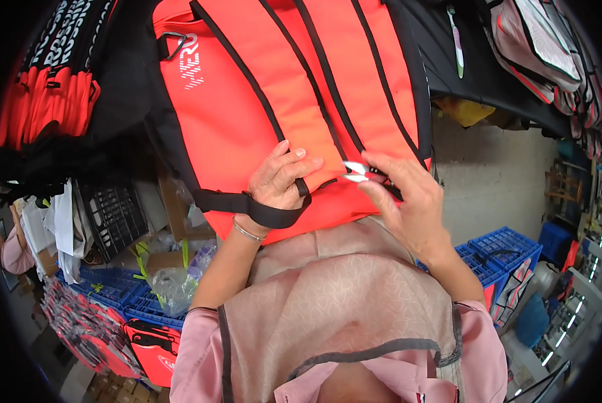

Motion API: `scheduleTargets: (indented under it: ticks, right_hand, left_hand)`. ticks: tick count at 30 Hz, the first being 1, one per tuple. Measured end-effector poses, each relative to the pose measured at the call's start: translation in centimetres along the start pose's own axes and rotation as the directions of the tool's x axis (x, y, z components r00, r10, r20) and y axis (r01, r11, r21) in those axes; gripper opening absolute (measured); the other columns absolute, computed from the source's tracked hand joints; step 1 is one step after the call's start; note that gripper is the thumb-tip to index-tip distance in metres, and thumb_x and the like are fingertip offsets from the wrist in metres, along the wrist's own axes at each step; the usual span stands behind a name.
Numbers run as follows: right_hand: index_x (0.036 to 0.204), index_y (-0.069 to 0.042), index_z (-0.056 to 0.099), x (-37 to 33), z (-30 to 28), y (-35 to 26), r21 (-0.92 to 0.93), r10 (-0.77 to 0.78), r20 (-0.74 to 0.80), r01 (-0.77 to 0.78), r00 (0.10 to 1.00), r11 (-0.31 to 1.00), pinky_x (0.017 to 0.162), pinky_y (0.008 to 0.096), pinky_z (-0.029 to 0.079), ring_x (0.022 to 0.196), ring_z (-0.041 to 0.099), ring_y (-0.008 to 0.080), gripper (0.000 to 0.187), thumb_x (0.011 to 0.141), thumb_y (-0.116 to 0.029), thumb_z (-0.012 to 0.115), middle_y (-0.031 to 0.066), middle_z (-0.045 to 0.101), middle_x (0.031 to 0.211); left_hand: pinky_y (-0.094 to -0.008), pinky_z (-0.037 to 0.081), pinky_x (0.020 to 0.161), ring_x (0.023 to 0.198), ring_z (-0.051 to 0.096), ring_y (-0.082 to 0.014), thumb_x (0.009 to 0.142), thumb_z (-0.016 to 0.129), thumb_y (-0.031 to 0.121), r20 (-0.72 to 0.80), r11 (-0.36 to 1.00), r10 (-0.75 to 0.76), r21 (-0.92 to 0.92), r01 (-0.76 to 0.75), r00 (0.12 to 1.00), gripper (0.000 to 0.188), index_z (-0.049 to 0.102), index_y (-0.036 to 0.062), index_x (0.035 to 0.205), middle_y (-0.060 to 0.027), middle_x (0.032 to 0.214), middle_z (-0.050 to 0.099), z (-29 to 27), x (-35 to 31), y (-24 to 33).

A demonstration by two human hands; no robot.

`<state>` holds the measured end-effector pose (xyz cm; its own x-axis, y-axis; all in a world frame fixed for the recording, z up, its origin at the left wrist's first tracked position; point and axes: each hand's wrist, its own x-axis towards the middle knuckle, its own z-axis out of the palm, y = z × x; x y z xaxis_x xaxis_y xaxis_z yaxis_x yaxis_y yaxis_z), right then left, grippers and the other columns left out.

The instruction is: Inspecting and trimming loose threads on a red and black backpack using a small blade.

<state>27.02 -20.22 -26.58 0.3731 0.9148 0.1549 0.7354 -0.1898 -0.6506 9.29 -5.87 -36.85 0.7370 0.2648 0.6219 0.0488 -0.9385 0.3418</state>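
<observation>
A bright red-orange backpack (210, 134) with black edging lies in front of me, its shoulder straps facing up. My left hand (274, 185) is closed on the lower end of the left padded shoulder strap (291, 101), its fingers over the edge. A black webbing band (222, 201) loops round that wrist. In my right hand (412, 201) is a pair of thread snips (356, 172), fingers closed round it. Its pale blades point left, close to the strap end that my left hand grips. The snips' handles are mostly hidden by my fingers.
Red and black pieces (52, 101) are stacked at the far left, grey-pink ones (543, 54) at the far right. A toothbrush (457, 43) lies on the dark table. Blue crates (506, 247) stand at both sides, a clear plastic bag (171, 290) on the left ones. Another person's arm (20, 242) shows at the left edge.
</observation>
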Motion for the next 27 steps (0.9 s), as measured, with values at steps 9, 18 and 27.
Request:
scheduleTargets:
  ticks: [9,18,27]
  right_hand:
    - [0.1,-0.01,0.07,-0.52,0.48,0.12,-0.331,-0.173,-0.036,0.152,0.984,0.931,0.054,0.0309,0.045,0.063,0.056,0.0169,0.032,0.075,-0.028,0.079,0.0,0.059,0.073]
    - [0.103,-0.007,0.072,-0.47,0.46,-0.13,-0.301,-0.145,-0.011,0.135,0.989,0.944,0.058,0.0333,0.044,0.064,0.055,0.0195,0.035,0.072,-0.018,0.083,0.0033,0.06,0.074]
    - [0.098,-0.009,0.071,-0.11,1.04,0.77,-0.302,-0.202,-0.059,0.175,0.978,0.937,0.054,0.0313,0.045,0.062,0.057,0.0183,0.031,0.073,-0.024,0.081,0.0012,0.06,0.073]
  left_hand:
    - [-0.0449,0.053,0.1,0.107,0.061,-0.0223,0.061,0.064,-0.007,-0.022,0.999,-0.042,-0.022,0.042,0.999,0.015,0.065,0.0039,0.071,-0.0008,0.11,0.068,0.33,0.26,0.2]
    - [-0.0458,0.051,0.101,0.109,0.059,-0.0218,0.06,0.064,-0.005,-0.019,0.998,-0.052,-0.031,0.051,0.998,0.018,0.066,0.0041,0.075,0.0001,0.112,0.067,0.37,0.09,0.07]
    - [-0.0463,0.051,0.1,0.104,0.062,-0.0227,0.062,0.067,-0.005,0.018,0.985,-0.14,-0.102,0.142,0.99,0.025,0.071,0.0056,0.084,0.001,0.111,0.066,0.36,0.42,0.06]
